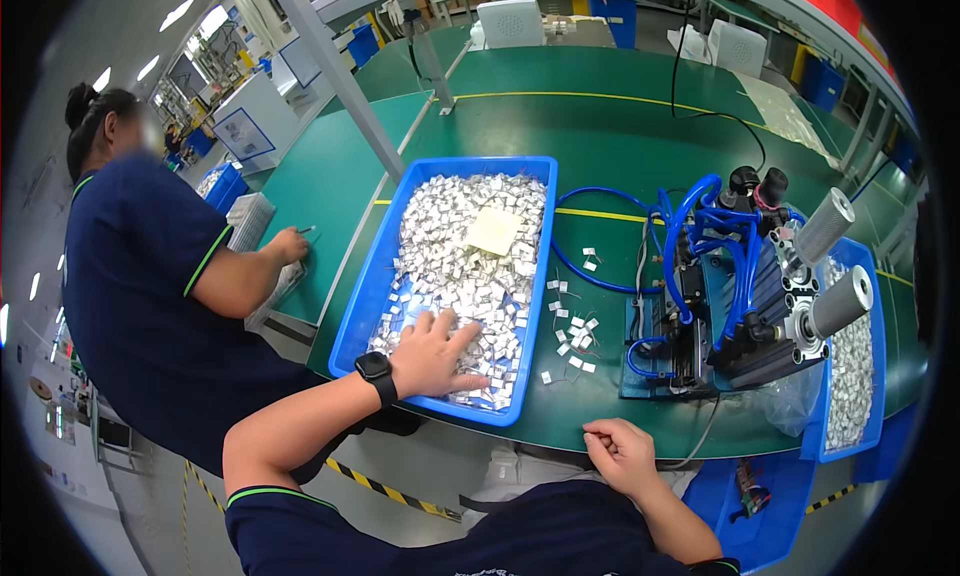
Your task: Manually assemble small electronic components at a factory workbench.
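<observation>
My left hand (432, 358), with a dark watch on its wrist, lies with fingers spread on a heap of small white square parts (450, 211) with thin wire leads. They fill a large blue plastic tray (549, 191) on the green table. A pale yellow paper note (492, 232) rests on the heap toward the far end. At the table's front edge, my right hand (622, 456) is curled closed; whatever its fingers may hold is hidden. Between the tray and the machine, several loose white parts (577, 332) are scattered on the table.
A pneumatic machine (760, 296) with blue hoses and two metal cylinders stands at the right. Beyond it sits another blue tray (878, 376) of white parts. A co-worker (170, 276) works at the left table. A metal post (340, 76) rises beyond the tray.
</observation>
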Tool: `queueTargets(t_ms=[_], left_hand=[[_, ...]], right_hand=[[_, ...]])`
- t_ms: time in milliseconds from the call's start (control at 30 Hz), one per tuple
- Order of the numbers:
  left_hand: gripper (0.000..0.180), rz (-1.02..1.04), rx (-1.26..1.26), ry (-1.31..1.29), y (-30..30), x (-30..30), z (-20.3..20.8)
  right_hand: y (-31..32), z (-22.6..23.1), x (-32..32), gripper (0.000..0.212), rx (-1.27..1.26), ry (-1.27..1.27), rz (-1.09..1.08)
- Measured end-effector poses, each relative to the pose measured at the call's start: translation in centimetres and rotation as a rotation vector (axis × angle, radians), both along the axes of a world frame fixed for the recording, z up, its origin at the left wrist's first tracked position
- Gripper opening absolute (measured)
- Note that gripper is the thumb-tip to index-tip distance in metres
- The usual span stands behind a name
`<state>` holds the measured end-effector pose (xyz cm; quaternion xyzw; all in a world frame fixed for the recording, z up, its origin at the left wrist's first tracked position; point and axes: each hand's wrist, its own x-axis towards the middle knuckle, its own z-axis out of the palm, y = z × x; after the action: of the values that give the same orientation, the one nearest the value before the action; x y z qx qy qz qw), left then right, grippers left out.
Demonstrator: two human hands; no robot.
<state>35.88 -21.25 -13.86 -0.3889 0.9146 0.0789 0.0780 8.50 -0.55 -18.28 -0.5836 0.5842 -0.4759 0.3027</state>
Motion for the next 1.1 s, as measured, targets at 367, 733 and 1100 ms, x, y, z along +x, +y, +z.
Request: queueTargets(t_ms=[367,733,1100], left_hand=[[0.024,0.215,0.194,0.520,-3.8,0.5,2.1],[0.026,0.972,0.910,1.270,-4.9,0.8,4.9],[0.020,1.005,0.921,1.384,-5.1,0.8,6.5]], right_hand=[[0.3,-0.5,-0.4,0.012,0.010,-0.099,0.002],[0.6,-0.7,-0.9,0.011,-0.017,-0.104,0.042],[0.4,-0.4,-0.8,0.011,-0.034,-0.069,0.040]])
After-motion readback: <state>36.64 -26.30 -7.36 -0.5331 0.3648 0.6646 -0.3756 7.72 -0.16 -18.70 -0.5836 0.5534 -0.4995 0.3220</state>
